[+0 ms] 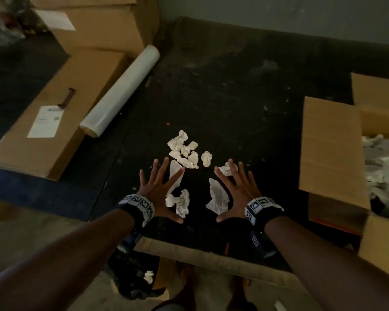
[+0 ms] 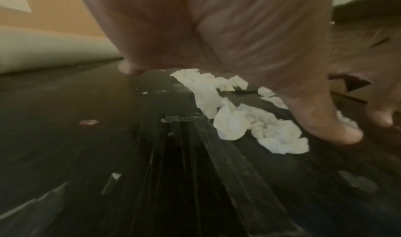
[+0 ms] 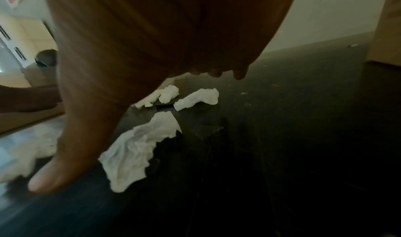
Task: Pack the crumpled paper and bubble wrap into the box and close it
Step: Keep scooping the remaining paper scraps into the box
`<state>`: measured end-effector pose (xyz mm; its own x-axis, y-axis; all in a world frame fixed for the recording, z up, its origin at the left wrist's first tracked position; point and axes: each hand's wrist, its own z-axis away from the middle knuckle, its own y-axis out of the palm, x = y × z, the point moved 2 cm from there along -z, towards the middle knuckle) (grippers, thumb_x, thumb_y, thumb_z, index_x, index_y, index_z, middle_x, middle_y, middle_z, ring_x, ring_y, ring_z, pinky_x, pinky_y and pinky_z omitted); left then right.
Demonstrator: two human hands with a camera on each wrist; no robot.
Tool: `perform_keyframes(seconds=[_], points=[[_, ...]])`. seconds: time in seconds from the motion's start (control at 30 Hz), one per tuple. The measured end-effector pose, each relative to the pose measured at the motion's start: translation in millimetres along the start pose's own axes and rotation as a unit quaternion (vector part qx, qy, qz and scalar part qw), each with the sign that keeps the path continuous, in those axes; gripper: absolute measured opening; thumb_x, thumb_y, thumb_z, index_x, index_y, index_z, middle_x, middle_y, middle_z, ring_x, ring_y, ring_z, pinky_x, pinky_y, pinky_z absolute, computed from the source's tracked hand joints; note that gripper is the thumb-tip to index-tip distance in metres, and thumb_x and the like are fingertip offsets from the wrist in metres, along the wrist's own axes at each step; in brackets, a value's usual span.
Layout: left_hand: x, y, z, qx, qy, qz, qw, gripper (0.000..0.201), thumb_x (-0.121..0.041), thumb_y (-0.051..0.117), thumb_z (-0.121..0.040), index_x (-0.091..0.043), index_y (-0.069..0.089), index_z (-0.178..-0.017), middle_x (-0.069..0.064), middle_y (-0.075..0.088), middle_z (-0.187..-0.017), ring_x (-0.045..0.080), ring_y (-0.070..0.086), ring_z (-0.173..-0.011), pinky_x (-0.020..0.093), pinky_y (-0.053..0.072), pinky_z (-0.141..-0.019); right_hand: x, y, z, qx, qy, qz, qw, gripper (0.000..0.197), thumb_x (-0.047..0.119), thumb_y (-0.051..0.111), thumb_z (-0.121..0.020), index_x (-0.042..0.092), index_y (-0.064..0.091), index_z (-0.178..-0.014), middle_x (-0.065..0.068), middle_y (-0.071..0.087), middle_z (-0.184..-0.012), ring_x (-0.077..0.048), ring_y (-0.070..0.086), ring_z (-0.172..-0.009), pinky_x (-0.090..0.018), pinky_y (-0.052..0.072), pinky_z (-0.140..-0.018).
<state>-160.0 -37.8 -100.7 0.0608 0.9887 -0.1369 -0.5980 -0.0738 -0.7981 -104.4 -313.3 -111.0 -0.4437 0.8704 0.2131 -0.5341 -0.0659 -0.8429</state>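
Several white crumpled paper pieces [image 1: 185, 151] lie scattered on the dark table top [image 1: 234, 90]. My left hand [image 1: 160, 189] hovers palm down with fingers spread, left of a crumpled wad [image 1: 181, 202]. My right hand [image 1: 237, 189] is spread the same way, right of a flatter torn sheet [image 1: 218, 196]. Neither hand holds anything. The open cardboard box [image 1: 332, 151] stands at the right with white filling [image 1: 382, 167] inside. In the left wrist view the paper wads [image 2: 256, 124] lie under my thumb. The torn sheet [image 3: 139, 148] shows in the right wrist view.
A roll of clear film [image 1: 119, 93] leans against closed cardboard boxes [image 1: 54, 113] at the left. A paper scrap [image 1: 149, 276] lies on the floor below the table's front edge. A box flap [image 1: 382, 248] juts out at the lower right.
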Motion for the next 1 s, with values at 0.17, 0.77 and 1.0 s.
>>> perform_keyframes(seconds=[0.17, 0.77, 1.0], points=[[7, -9, -47, 0.004, 0.023, -0.018, 1.0, 0.156, -0.097, 0.068, -0.035, -0.054, -0.039, -0.141, 0.001, -0.058, -0.146, 0.04, -0.046, -0.138, 0.081, -0.006, -0.11, -3, 3, -37, 0.016, 0.009, -0.012, 1.0, 0.152, 0.085, 0.076, -0.041, 0.052, -0.033, -0.142, 0.0, -0.048, -0.151, -0.036, -0.034, -0.143, -0.064, 0.0, -0.118], [26, -19, -121, -0.046, 0.133, 0.079, 0.987, 0.116, -0.078, 0.065, -0.076, -0.038, -0.004, -0.16, -0.014, -0.033, -0.162, 0.02, -0.033, -0.149, 0.054, 0.009, -0.122, 16, -15, -112, -0.016, -0.146, -0.036, 0.989, 0.08, 0.038, 0.062, -0.095, 0.039, 0.011, -0.157, 0.006, -0.011, -0.166, -0.023, -0.01, -0.151, -0.054, 0.019, -0.121], [22, -9, -113, -0.131, 0.153, 0.157, 0.967, 0.072, -0.018, 0.064, -0.096, -0.039, 0.031, -0.156, -0.016, 0.017, -0.166, 0.009, 0.018, -0.153, 0.039, 0.031, -0.122, 25, -15, -112, -0.055, -0.087, -0.038, 0.994, 0.058, 0.013, 0.05, -0.099, 0.036, 0.035, -0.151, 0.007, 0.018, -0.165, -0.022, 0.031, -0.146, -0.043, 0.043, -0.108]])
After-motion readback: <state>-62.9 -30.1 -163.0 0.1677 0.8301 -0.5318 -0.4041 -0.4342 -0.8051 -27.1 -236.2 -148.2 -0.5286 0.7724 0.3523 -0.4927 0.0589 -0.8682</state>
